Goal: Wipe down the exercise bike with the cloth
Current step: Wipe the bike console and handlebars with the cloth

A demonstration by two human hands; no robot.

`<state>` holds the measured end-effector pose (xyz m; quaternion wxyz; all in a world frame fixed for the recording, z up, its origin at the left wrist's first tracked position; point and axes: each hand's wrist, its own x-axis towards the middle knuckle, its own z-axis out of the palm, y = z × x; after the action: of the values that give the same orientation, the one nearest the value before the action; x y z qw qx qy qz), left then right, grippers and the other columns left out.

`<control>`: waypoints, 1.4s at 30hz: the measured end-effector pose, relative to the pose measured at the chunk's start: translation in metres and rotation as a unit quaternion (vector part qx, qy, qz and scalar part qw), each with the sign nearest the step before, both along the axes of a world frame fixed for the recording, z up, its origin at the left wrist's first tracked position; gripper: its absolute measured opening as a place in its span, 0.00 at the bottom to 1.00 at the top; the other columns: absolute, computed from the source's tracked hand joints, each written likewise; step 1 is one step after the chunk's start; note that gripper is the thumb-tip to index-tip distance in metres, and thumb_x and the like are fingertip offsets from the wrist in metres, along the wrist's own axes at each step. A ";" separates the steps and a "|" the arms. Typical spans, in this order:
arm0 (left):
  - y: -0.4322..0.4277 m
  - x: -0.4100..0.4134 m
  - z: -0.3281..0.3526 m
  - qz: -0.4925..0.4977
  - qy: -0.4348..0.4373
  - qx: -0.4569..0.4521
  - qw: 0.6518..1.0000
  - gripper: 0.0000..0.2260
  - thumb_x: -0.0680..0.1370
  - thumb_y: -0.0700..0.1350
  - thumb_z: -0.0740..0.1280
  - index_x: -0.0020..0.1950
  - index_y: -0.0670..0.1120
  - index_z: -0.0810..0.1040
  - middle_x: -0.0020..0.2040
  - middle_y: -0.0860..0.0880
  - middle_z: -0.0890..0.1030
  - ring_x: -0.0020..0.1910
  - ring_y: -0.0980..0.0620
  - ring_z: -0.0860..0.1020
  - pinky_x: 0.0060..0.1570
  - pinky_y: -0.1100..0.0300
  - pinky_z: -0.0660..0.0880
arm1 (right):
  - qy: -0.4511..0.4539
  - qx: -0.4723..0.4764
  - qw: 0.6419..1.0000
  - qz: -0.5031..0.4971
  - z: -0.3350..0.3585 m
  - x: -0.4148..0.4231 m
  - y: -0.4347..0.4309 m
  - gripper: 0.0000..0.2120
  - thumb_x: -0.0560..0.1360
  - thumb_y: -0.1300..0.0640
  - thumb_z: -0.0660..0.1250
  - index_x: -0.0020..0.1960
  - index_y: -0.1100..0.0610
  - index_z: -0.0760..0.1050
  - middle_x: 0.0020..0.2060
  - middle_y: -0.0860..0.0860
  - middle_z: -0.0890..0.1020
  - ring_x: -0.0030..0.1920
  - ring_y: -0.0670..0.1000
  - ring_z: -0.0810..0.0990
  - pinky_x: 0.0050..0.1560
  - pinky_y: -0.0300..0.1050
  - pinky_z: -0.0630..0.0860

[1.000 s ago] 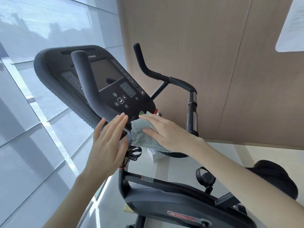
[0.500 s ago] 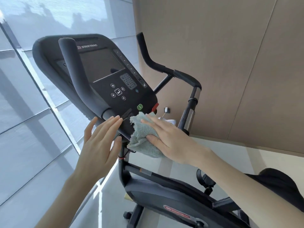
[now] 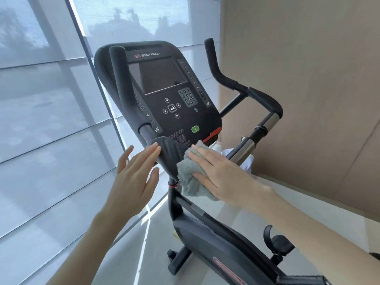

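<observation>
The black exercise bike (image 3: pixel 216 239) fills the middle of the view, its console (image 3: pixel 164 83) tilted towards me. A crumpled grey cloth (image 3: pixel 188 175) lies against the right side of the black handlebar junction (image 3: pixel 170 153) below the console. My right hand (image 3: pixel 222 173) presses the cloth there with flat, straight fingers. My left hand (image 3: pixel 133 177) is held flat and upright, its fingertips touching the left side of the same junction. The cloth's right part is hidden under my right hand.
A left handlebar (image 3: pixel 121 87) rises in front of the console, and a right handlebar (image 3: pixel 230 79) curves up near the tan wall (image 3: pixel 308 79). A glass window wall (image 3: pixel 51 120) runs along the left. A pedal with a strap (image 3: pixel 281 243) sits low right.
The view has swung so the console faces me more squarely. My right hand with the cloth stays pressed against the junction under the console. My left hand stays flat on the other side.
</observation>
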<state>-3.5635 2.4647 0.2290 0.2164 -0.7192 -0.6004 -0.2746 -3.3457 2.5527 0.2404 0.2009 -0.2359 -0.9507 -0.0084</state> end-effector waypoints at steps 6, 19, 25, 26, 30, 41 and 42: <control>-0.016 0.004 0.002 0.054 -0.021 -0.001 0.998 0.21 0.81 0.46 0.51 0.71 0.40 0.69 0.69 0.45 0.72 0.68 0.49 0.71 0.72 0.43 0.55 | 0.039 -0.019 0.997 0.068 0.021 -0.055 0.020 0.23 0.82 0.55 0.54 0.73 0.66 0.59 0.72 0.61 0.63 0.74 0.56 0.58 0.73 0.38 0.45; -0.022 0.017 0.006 0.082 -0.028 -0.023 0.996 0.22 0.81 0.49 0.50 0.73 0.42 0.65 0.71 0.46 0.69 0.71 0.50 0.66 0.73 0.46 0.55 | 0.040 -0.066 0.996 0.041 0.011 -0.030 0.019 0.24 0.82 0.49 0.50 0.76 0.54 0.56 0.75 0.52 0.60 0.73 0.52 0.60 0.72 0.47 0.60; -0.016 0.030 0.000 0.050 -0.018 -0.051 0.997 0.22 0.81 0.49 0.50 0.71 0.41 0.69 0.71 0.46 0.70 0.70 0.49 0.68 0.72 0.47 0.55 | 0.039 -0.012 0.999 0.034 -0.014 0.027 0.009 0.24 0.81 0.49 0.52 0.74 0.58 0.61 0.73 0.54 0.64 0.74 0.52 0.59 0.74 0.45 0.57; -0.016 0.030 0.000 0.049 -0.022 -0.050 0.997 0.22 0.81 0.48 0.50 0.71 0.41 0.69 0.70 0.46 0.71 0.69 0.50 0.69 0.72 0.47 0.55 | 0.038 -0.004 0.999 0.034 -0.016 0.032 0.008 0.23 0.81 0.50 0.54 0.74 0.58 0.62 0.73 0.54 0.64 0.74 0.53 0.59 0.73 0.46 0.58; -0.015 0.024 0.005 0.033 -0.023 -0.051 0.998 0.22 0.81 0.48 0.49 0.70 0.42 0.71 0.70 0.48 0.72 0.69 0.52 0.69 0.72 0.47 0.56 | 0.048 0.000 0.998 0.040 -0.012 0.024 0.009 0.23 0.81 0.51 0.54 0.73 0.60 0.63 0.72 0.55 0.66 0.74 0.54 0.61 0.73 0.43 0.55; -0.012 0.010 0.007 0.014 -0.061 -0.032 0.998 0.22 0.82 0.49 0.49 0.73 0.43 0.65 0.71 0.54 0.64 0.71 0.70 0.55 0.73 0.61 0.49 | 0.014 -0.129 0.991 0.026 0.028 -0.059 0.036 0.24 0.82 0.48 0.51 0.76 0.53 0.56 0.67 0.60 0.67 0.60 0.64 0.73 0.60 0.57 0.71; -0.012 0.010 0.007 0.016 -0.060 -0.038 0.997 0.22 0.82 0.50 0.48 0.73 0.43 0.65 0.71 0.53 0.64 0.71 0.69 0.56 0.73 0.61 0.50 | 0.025 -0.121 0.992 0.017 0.026 -0.053 0.032 0.24 0.82 0.47 0.51 0.76 0.51 0.56 0.63 0.59 0.70 0.56 0.65 0.76 0.57 0.57 0.73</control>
<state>-3.5536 2.4527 0.2363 0.1567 -0.6995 -0.6335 -0.2912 -3.3986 2.5849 0.2662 0.1942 -0.2427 -0.9433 0.1161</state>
